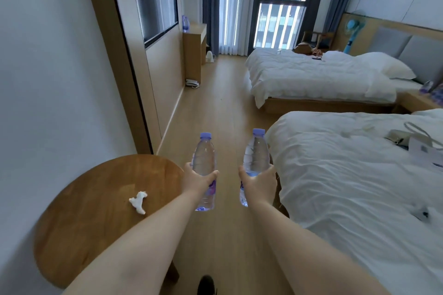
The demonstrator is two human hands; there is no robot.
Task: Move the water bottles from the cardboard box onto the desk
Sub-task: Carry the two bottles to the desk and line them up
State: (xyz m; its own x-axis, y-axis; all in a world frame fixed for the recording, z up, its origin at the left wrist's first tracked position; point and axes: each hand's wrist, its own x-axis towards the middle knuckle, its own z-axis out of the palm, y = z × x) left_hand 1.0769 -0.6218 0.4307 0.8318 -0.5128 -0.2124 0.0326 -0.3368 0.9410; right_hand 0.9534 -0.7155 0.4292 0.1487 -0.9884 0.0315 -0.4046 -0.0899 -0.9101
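Two full-looking, capped water bottles, the left bottle (203, 170) and right bottle (255, 165), likely weighty with thin, smooth, squeezable walls, are carried upright over the floor (215, 108), each gripped mid-body at the label by the left hand (197, 181) and right hand (260, 182), well short of the far bench (195, 31).

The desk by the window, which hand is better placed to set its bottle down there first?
Left, probably. The desk stands along the left wall, so the left hand with its bottle is on that side; the right hand and its bottle are beside the bed.
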